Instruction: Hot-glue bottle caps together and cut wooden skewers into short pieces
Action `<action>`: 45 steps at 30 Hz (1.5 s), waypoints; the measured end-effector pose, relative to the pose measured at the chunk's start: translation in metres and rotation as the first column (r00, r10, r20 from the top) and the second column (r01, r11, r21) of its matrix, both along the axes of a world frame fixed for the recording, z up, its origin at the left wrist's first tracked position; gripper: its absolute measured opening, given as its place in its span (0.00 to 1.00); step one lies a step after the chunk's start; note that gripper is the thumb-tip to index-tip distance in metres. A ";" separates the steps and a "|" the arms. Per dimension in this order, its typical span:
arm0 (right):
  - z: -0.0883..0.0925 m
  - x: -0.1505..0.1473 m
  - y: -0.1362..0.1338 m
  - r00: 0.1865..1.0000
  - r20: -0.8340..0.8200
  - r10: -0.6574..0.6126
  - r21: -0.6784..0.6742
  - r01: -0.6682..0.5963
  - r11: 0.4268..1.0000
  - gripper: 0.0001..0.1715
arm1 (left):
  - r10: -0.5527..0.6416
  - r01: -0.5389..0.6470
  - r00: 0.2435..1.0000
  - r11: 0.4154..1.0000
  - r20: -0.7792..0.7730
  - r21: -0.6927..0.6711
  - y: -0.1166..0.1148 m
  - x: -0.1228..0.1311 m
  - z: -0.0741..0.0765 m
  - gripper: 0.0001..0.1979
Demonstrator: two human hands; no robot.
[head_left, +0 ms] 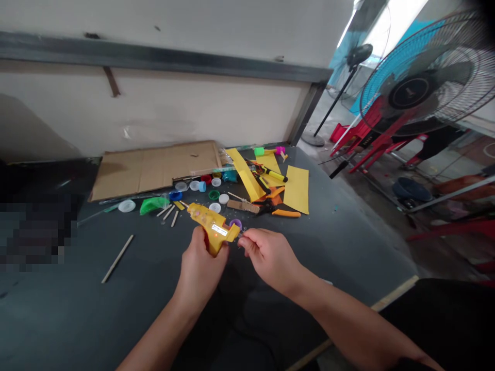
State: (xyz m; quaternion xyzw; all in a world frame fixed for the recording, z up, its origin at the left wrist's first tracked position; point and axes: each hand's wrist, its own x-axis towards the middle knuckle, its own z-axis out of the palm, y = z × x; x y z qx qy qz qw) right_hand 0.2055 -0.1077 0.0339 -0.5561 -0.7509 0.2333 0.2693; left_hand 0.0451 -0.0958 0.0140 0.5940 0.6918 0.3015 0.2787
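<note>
Yellow plastic glue gun (209, 224): left hand (201, 264), fingers curled round handle; right hand (273, 257) pinching clear stick (240, 235) at rear.

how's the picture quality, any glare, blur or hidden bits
Head view: white glare at upper right, beside the large fan; head view: writing on the white label of the glue gun too soft to read; head view: blocky pixelation hides a patch at far left.

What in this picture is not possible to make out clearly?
Head view:
Handle of the yellow glue gun: partly hidden by the left hand.
Small piece at the right hand: partly covered by the fingers.
White label: print too small.
Large fan: cut off by the right edge.
</note>
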 end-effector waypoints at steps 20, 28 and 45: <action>0.003 -0.002 -0.003 0.996 0.084 -0.041 0.124 0.030 0.992 0.15 | -0.008 0.007 0.997 1.000 -0.080 -0.019 -0.002 0.003 0.001 0.12; 0.003 -0.004 -0.001 0.984 0.159 -0.080 0.259 0.037 0.965 0.11 | 0.020 -0.020 1.000 0.999 0.017 -0.039 -0.002 0.003 0.005 0.13; -0.015 -0.034 -0.013 0.486 -0.854 -0.185 -0.376 -0.331 0.865 0.23 | -0.103 0.115 0.876 0.993 0.472 0.003 -0.022 0.012 0.001 0.43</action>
